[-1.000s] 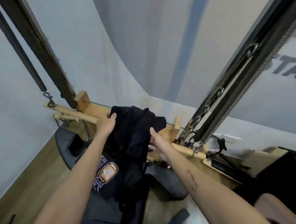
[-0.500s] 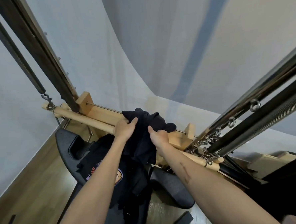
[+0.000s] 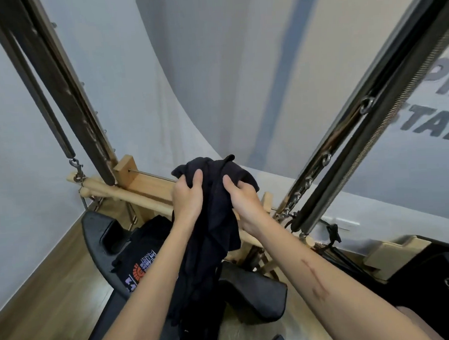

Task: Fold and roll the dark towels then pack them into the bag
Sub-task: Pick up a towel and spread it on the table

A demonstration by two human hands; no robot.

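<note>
Head view: the task looks to be at its very start. Both hands hold one dark towel (image 3: pixel 216 223) bunched and unfolded, lifted in the air; no fold, no roll is made yet, and nothing is packed as far as this view shows. No open bag can be made out for certain. Folding, rolling and packing all seem still to come.

The left hand (image 3: pixel 187 198) grips the towel's upper left part, fingers curled into the cloth and thumb up along it. The right hand (image 3: pixel 242 197) grips the upper right part close beside it, thumb on the near face and fingers wrapped behind. The two hands are near each other, with a ridge of cloth between them.

The towel is black or very dark navy, thin and limp. A crumpled peak rises just above the hands; the rest hangs in a long narrow drape below and between the forearms, creased lengthwise.

Below the left hand lies another dark cloth with a printed orange and purple emblem (image 3: pixel 142 269), resting on a black padded piece (image 3: pixel 98 230); whether it is a towel or a bag I cannot tell. Just beyond the hands runs a wooden bar (image 3: pixel 141 198) of an exercise frame, with metal springs (image 3: pixel 388 123) rising to the right.
</note>
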